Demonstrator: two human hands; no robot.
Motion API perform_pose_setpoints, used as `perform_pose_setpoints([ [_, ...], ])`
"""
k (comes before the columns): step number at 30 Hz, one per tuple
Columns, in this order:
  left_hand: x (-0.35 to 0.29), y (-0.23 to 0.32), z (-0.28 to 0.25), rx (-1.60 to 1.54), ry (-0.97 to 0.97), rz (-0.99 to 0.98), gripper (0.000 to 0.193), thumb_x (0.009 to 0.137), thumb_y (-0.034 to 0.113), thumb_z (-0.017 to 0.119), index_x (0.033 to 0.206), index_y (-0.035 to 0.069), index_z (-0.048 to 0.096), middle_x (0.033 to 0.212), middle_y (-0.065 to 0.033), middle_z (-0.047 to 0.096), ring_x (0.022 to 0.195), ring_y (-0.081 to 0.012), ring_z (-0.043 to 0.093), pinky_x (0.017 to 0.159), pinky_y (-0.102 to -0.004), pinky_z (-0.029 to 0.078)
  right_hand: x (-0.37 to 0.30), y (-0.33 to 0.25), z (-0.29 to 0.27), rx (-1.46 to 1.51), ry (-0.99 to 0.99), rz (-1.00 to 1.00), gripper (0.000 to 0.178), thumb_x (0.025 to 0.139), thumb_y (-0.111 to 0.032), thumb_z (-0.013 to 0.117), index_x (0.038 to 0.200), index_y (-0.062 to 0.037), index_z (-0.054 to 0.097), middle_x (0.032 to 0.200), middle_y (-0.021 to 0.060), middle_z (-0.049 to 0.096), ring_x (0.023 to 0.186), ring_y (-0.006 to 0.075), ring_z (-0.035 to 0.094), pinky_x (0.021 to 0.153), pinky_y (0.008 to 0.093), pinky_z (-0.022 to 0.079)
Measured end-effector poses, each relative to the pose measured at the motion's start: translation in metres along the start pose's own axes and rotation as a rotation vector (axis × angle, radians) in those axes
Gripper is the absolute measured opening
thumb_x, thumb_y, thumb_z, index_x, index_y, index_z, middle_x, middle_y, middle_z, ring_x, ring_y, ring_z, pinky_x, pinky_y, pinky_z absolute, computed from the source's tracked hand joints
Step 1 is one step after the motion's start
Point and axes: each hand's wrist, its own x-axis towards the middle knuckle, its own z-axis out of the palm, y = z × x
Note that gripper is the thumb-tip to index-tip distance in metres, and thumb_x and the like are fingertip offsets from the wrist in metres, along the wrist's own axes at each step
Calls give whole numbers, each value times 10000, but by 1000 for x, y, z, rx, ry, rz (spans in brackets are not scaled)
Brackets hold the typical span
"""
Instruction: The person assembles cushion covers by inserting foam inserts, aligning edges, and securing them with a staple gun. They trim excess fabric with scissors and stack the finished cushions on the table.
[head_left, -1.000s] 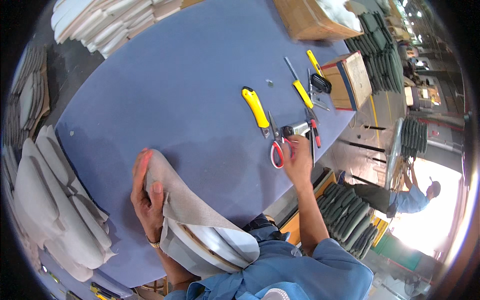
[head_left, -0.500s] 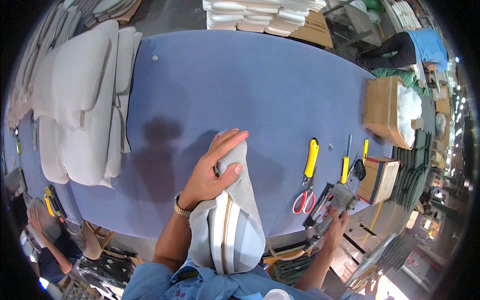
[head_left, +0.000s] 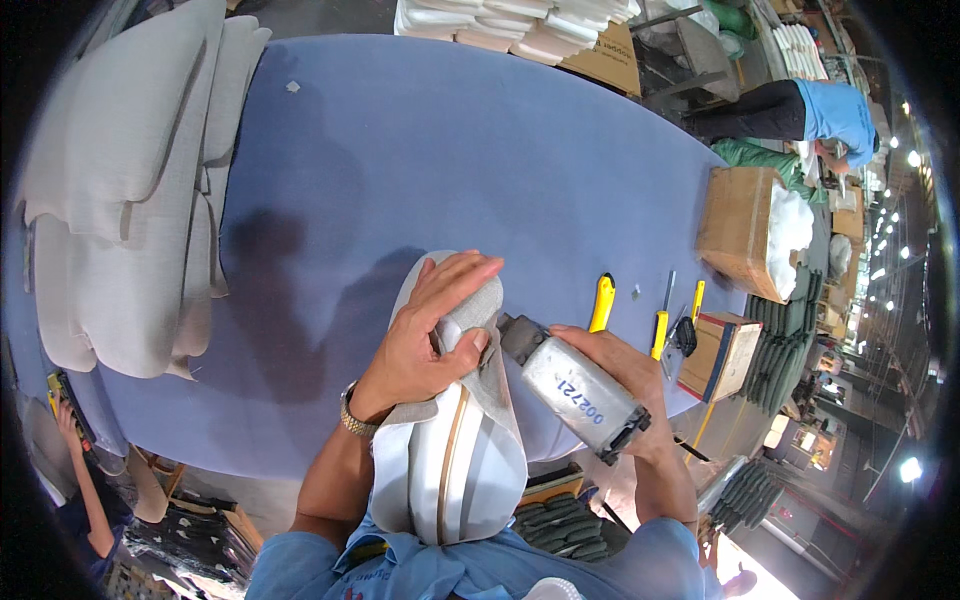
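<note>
My left hand (head_left: 440,330) is wrapped over the end of a long padded piece (head_left: 450,475). Grey fabric cover (head_left: 485,300) folds around that end, pinched between fingers and thumb. The padded piece points toward my body and shows white foam with a brown strip along its middle. In my right hand (head_left: 625,370) is a silver pneumatic staple gun (head_left: 580,395), its dark nose close to the fabric edge beside my left thumb. Whether the nose touches the fabric I cannot tell.
Grey padded pieces (head_left: 110,230) are stacked at left on the blue table (head_left: 450,150). At right lie a yellow-handled cutter (head_left: 602,302), another yellow tool (head_left: 660,335), a small box (head_left: 718,355) and a carton (head_left: 735,220) of white stuffing. A co-worker (head_left: 840,115) bends far right.
My right hand has lifted the staple gun off the table's right side and brought it left to the padded piece. The scissors are now hidden behind it. My left hand keeps its hold.
</note>
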Motion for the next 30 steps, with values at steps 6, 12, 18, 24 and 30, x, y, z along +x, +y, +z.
perform_pose_setpoints([
  [6, 2, -4, -1, 1, -4, 40, 636, 836, 202, 639, 1448, 55, 550, 1463, -117, 577, 1449, -324, 441, 1242, -577, 172, 9, -9, 3, -65, -76, 70, 749, 694, -225, 789, 1384, -4, 598, 1244, 194, 684, 1052, 320, 686, 921, 382, 528],
  [12, 2, -10, -1, -42, -30, 47, 702, 804, 98, 638, 1495, 120, 515, 1512, -111, 524, 1477, -334, 390, 1231, -629, 109, 22, -12, -1, -100, -152, 102, 787, 705, -264, 813, 1410, -24, 556, 1283, 184, 659, 1124, 336, 677, 973, 393, 516],
  [18, 1, -18, -2, -75, -7, 72, 740, 792, 76, 617, 1519, 122, 485, 1541, -99, 500, 1501, -326, 357, 1242, -622, 85, 51, -30, -12, -163, -286, 185, 796, 720, -235, 809, 1433, -29, 523, 1326, 176, 636, 1185, 323, 666, 1010, 374, 505],
  [24, 2, -15, -1, -51, -10, 66, 697, 827, 116, 603, 1513, 102, 484, 1552, -94, 491, 1501, -314, 357, 1249, -596, 116, 41, -26, 0, -141, -210, 257, 773, 725, -197, 791, 1432, -44, 518, 1334, 156, 637, 1184, 275, 669, 1003, 353, 504],
  [30, 53, -7, -35, -241, -128, -205, 424, 1023, 341, 505, 1145, 11, 742, 1072, -134, 727, 1035, -297, 644, 964, -426, 466, 40, -23, 3, -155, -214, 194, 813, 708, -260, 809, 1436, -85, 492, 1322, 118, 632, 1118, 296, 689, 930, 330, 528],
])
